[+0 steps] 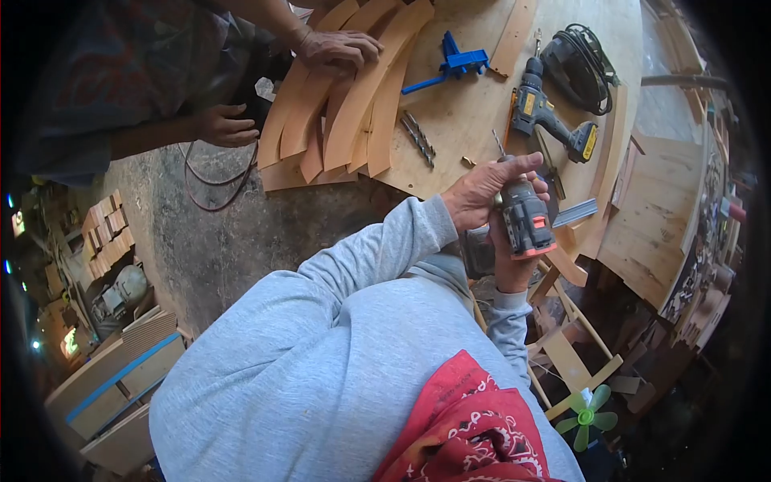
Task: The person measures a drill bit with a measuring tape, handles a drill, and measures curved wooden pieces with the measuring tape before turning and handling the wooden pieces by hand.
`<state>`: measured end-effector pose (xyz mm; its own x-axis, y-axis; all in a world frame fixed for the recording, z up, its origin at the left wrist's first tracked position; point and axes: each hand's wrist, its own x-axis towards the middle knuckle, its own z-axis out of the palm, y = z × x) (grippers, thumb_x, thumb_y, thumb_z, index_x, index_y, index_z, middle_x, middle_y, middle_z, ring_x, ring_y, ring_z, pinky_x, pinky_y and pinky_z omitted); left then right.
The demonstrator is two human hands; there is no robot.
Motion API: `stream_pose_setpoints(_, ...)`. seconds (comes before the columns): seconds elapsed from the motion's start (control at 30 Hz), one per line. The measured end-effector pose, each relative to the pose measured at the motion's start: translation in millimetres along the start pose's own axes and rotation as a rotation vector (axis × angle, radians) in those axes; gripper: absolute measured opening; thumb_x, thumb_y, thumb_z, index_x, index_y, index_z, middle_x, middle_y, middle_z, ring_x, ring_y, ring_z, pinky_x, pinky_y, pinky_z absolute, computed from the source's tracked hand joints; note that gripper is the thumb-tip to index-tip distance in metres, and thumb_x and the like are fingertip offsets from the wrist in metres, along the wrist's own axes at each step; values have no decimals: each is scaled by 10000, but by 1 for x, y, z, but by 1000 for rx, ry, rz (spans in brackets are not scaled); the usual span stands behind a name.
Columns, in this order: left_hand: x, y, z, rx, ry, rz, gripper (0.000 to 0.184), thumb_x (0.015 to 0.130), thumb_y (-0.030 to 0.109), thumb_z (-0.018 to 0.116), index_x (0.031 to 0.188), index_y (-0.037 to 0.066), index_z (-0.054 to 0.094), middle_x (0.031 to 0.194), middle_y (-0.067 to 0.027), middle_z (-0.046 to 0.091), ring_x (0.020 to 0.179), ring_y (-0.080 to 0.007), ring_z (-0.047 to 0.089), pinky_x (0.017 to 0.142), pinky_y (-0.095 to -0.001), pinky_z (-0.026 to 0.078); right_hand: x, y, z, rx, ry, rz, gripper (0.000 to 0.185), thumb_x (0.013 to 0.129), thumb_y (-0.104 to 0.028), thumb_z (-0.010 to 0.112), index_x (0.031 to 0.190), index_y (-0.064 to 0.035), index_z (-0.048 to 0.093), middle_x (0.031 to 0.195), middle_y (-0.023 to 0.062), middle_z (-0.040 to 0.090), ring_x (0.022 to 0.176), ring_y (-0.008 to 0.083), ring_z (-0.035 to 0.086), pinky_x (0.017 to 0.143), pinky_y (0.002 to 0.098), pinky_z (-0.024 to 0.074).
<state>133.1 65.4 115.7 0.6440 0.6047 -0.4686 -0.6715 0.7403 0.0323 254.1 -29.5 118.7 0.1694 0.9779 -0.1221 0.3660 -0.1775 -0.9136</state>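
A grey-and-black cordless drill [526, 218] with orange-red trim is held in front of me, over the near edge of the workbench. A thin bit [499, 143] points away from its front. My left hand [482, 193] closes around the drill's front end by the chuck, thumb stretched across it. From below, my right hand [511, 271] grips the handle; the drill body partly hides its fingers. Just beyond my hands, a yellow-and-black cordless drill [542, 112] lies on its side on the workbench. Several loose drill bits [418, 140] lie left of it.
Another person's hand [341, 50] rests on curved wooden slats [365, 100] at the bench's left; their other hand [225, 126] hangs lower. A blue jig [459, 63] and a corded black power tool [577, 68] lie farther back. A green-bladed fan [586, 418] stands low at right.
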Motion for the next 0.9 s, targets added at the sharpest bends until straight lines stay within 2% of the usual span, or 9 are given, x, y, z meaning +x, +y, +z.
stream_pose_setpoints(0.07,-1,2,3,18,26,-10,384,829,343,850,906,43,622,926,-132,690,906,-232,728,813,-392,644,-1,3,-2,-53,-10,-35,398,849,-143,799,1185,-37,614,1065,81,684,921,197,677,802,331,529)
stream_pose_setpoints(0.13,2,3,-1,38,36,-21,372,831,329,850,909,45,623,903,-121,684,891,-229,729,802,-393,646,3,0,0,-207,-11,-195,397,857,-146,792,1187,-42,599,1069,81,680,932,209,679,804,337,531)
stream_pose_setpoints(0.27,7,3,-8,-23,53,-39,359,831,301,848,932,40,624,892,-114,680,887,-234,728,805,-399,645,9,6,-2,-346,-49,-250,436,845,-195,800,1169,-31,560,1034,100,664,927,254,676,802,375,536)
stream_pose_setpoints(0.37,7,4,-13,-30,25,-52,352,831,287,847,946,32,633,900,-112,682,899,-246,729,815,-402,641,10,11,-2,-264,-44,-220,447,830,-206,808,1158,-24,565,1036,106,650,909,271,665,798,376,534)
stream_pose_setpoints(0.43,5,9,-12,-22,-46,-68,343,829,273,848,950,28,641,906,-108,683,913,-261,729,829,-402,638,10,15,-4,-126,-82,-57,444,825,-207,810,1154,-27,572,1031,108,648,901,282,665,797,380,535)
stream_pose_setpoints(0.5,10,9,-15,-101,-34,-60,325,839,260,837,955,25,646,897,-106,684,923,-277,728,830,-409,639,10,23,-4,-129,-96,-33,443,826,-215,813,1151,-29,578,1023,108,655,899,285,671,798,384,537)
stream_pose_setpoints(0.67,17,6,-30,-78,67,-51,262,862,222,805,923,32,635,845,-101,678,927,-284,729,802,-437,649,11,19,5,-273,-121,-186,441,841,-256,811,1153,-41,586,969,116,694,888,275,708,790,392,545)
stream_pose_setpoints(0.77,16,9,-34,-88,110,-26,226,873,192,781,902,40,616,809,-93,670,863,-263,737,764,-453,655,10,26,10,-239,-148,-115,410,849,-190,798,1159,-18,592,1053,126,656,935,262,674,811,388,531)
stream_pose_setpoints(0.9,22,9,-58,-79,209,-72,185,885,143,742,914,39,591,751,-81,653,763,-249,740,690,-455,660,9,26,22,-322,-114,-143,398,838,-162,798,1126,-31,555,1022,141,665,940,310,683,838,388,533)
